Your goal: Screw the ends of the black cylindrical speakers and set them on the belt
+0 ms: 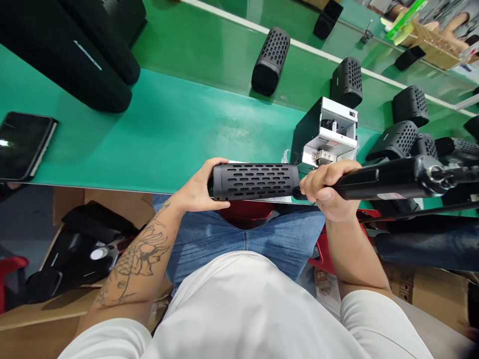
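Observation:
A black perforated cylinder, a speaker shell (256, 181), lies sideways just above the green bench's near edge. My left hand (196, 188) is wrapped round its left end, fingers closed. My right hand (329, 189) is closed round the grip of a black powered screwdriver (392, 183), held level, with its tip pressed against the shell's right end. The tool's body and cable run off to the right.
A white and black screw feeder box (325, 137) stands behind the shell. Several black speaker shells (270, 61) lie on the green belt (179, 124) beyond. A phone (22, 145) rests at far left. Cardboard boxes (112, 209) with black parts sit below the bench.

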The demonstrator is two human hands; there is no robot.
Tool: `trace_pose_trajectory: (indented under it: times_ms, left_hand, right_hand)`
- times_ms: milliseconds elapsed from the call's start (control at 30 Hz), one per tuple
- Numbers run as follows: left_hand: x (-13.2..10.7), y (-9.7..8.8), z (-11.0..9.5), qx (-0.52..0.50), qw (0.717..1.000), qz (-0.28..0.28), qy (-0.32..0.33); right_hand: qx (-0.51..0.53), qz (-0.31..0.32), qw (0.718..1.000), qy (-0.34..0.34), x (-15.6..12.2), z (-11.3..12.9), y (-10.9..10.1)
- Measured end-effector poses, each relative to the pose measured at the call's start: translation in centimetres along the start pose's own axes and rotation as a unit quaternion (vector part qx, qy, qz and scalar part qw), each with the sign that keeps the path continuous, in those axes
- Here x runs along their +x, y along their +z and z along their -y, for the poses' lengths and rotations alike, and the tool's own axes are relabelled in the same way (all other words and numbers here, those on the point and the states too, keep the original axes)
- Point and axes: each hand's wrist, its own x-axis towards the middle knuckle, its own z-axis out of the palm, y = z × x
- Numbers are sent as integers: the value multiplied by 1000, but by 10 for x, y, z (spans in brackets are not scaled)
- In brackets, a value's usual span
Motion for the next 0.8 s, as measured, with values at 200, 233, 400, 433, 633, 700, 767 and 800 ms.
trace_pose_trajectory:
  times_ms: [200, 233, 400, 433, 633, 700, 767, 800]
  left_hand:
    - [0, 2, 3, -11, 1000, -10, 5]
    - [0, 3, 4, -12, 1000, -13, 10]
    - [-2, 3, 12, 1, 1000, -17, 24]
    - [-2, 3, 12, 5, 1000, -16, 22]
    - [-5, 3, 11, 13, 1000, -15, 16]
    - [-6, 4, 12, 13, 1000, -12, 15]
    - [-8, 5, 14, 6, 1000, -14, 14]
    - [-9, 6, 16, 2, 1000, -19, 14]
  right_hand:
    - [-9, 1, 1000, -1, -10, -1, -2]
    - [-18, -4, 1000, 5, -12, -1, -3]
    - [-58, -15, 997, 44, -16, -8, -6]
    - [-53, -9, 998, 41, -15, -9, -4]
    - [-5, 81, 996, -35, -5, 15, -12]
    - [7, 129, 989, -71, 3, 33, -28]
    - [-16, 74, 994, -76, 13, 43, -49]
    - [-42, 11, 997, -70, 19, 43, -60]
